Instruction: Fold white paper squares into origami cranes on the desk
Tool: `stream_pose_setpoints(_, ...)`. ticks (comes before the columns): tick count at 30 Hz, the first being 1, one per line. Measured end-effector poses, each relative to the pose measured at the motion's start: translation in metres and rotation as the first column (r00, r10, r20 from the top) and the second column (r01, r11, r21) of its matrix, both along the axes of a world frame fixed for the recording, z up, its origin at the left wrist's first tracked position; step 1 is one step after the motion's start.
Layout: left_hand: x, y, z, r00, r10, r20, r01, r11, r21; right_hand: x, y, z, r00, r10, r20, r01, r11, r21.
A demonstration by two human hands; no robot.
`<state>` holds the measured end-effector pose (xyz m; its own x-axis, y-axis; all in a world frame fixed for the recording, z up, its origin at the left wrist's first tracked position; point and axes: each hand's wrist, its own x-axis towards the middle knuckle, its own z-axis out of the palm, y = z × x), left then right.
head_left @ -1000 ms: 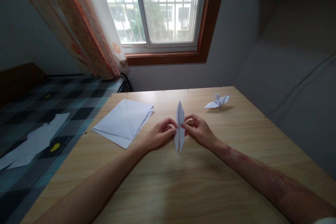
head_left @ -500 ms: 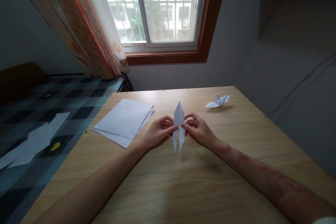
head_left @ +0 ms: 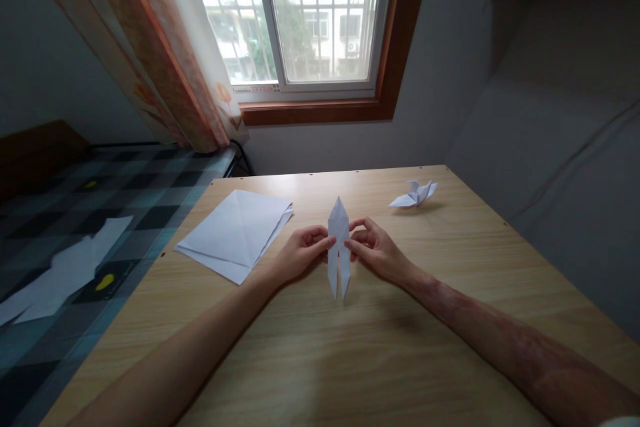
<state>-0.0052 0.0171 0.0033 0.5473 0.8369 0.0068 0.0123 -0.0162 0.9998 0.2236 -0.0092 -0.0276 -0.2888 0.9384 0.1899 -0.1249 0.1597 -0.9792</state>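
A folded white paper (head_left: 339, 221), pointed at the top and split into two narrow legs below, is held upright over the middle of the table. My left hand (head_left: 306, 251) pinches its left edge between thumb and fingers. On the opposite edge, my right hand (head_left: 374, 248) grips it the same way, thumb on the near face. Both sets of fingertips are partly hidden behind the paper. To the left lies a stack of white paper sheets (head_left: 235, 230) with crease lines. A finished white paper crane (head_left: 415, 195) rests at the back right.
The wooden table (head_left: 320, 360) stands below a window (head_left: 320, 20) with a brown frame. On the left, a bed with a checked cover (head_left: 165, 183) holds white paper scraps (head_left: 67, 273). An orange patterned curtain (head_left: 165, 47) hangs beside the window.
The folded paper has shifted slightly down and to the left, and its face shows a little more fully. Both hands keep their pinch on it.
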Motion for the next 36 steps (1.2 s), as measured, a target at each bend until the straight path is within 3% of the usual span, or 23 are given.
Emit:
stream_pose_setpoints(6, -0.003, 0.0, -0.003, 0.997, -0.073, 0.018, 0.074, 0.997, -0.035, -0.001, 0.0, -0.002, 0.999, -0.003, -0.033, 0.003, 1.0, -0.023)
stream_pose_setpoints(19, 0.0, -0.002, 0.007, 0.993, -0.034, -0.114, 0.049, 0.991, 0.125, -0.001, -0.001, 0.002, 1.0, -0.019, -0.021, 0.019, 1.0, -0.002)
stream_pose_setpoints(36, 0.0, -0.001, -0.002, 0.999, -0.033, 0.001, 0.033, 0.999, 0.042, 0.001, 0.0, 0.002, 0.995, -0.092, 0.038, 0.09, 0.995, 0.038)
